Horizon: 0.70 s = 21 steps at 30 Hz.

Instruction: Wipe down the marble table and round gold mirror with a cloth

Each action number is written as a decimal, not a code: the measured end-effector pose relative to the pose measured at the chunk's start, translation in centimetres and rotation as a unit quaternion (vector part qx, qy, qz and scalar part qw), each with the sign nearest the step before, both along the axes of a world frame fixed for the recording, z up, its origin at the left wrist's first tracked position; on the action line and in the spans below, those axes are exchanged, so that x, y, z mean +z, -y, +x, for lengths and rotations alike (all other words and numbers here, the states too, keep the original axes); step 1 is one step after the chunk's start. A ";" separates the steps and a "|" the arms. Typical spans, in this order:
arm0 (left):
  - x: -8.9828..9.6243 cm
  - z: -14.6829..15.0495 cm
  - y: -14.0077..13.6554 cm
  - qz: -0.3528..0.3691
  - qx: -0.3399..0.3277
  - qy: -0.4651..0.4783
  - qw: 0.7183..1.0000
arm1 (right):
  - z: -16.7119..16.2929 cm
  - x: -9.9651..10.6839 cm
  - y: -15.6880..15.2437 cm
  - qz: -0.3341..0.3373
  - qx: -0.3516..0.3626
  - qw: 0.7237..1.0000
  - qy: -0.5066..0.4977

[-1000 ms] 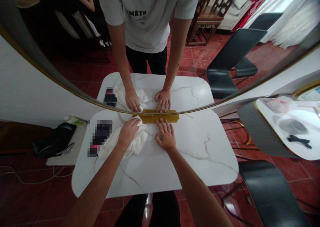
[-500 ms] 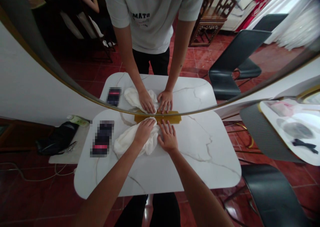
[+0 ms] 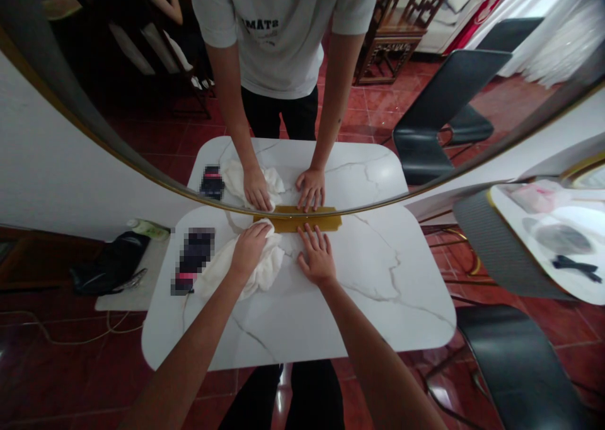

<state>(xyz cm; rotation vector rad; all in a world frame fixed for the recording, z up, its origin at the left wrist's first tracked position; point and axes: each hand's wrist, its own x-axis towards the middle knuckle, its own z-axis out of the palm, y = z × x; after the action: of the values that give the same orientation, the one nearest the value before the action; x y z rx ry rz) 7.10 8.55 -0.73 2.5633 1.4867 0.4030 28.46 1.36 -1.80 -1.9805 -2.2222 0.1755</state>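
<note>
My left hand (image 3: 252,248) presses down on a crumpled white cloth (image 3: 265,271), its fingers curled over the cloth's far edge. Folds of the cloth spread under and around that hand on the white marble-patterned table (image 3: 373,316). My right hand (image 3: 317,258) lies flat on the tabletop with fingers apart and nothing in them. Its fingertips touch or nearly touch the gold plate (image 3: 283,224) at the mirror's foot. Left of the cloth lies a dark, pixelated rectangular thing (image 3: 196,253); the cloth's left end comes close to it.
A large gold-rimmed mirror (image 3: 359,121) rises behind the table and reflects my arms, chairs and another person. To the right are a black chair (image 3: 515,360) and a second white table (image 3: 534,228). A black bag (image 3: 111,263) and a bottle (image 3: 147,229) sit at the left.
My left hand has slid left along the table with the cloth, away from my right hand and nearer the pixelated thing. My right hand has stayed in place.
</note>
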 end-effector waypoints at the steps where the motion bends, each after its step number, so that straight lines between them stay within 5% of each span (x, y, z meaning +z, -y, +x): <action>1: -0.1 0.1 0.0 0.000 -0.001 -0.002 1.000 | 0.0 0.0 0.0 0.000 -0.001 1.000 -0.001; 12: -0.9 6.4 0.1 0.002 -0.063 -0.006 0.998 | 0.1 -0.1 -0.1 0.001 0.011 1.000 -0.014; 21: -0.3 3.4 0.2 0.000 -0.026 0.010 1.000 | 0.1 0.0 0.1 0.005 0.002 1.000 -0.019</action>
<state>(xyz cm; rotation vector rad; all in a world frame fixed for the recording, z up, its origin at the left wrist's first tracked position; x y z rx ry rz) 10.49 8.37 -1.00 2.5839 1.4108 0.4195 28.56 1.31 -1.79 -1.9519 -2.1994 0.2006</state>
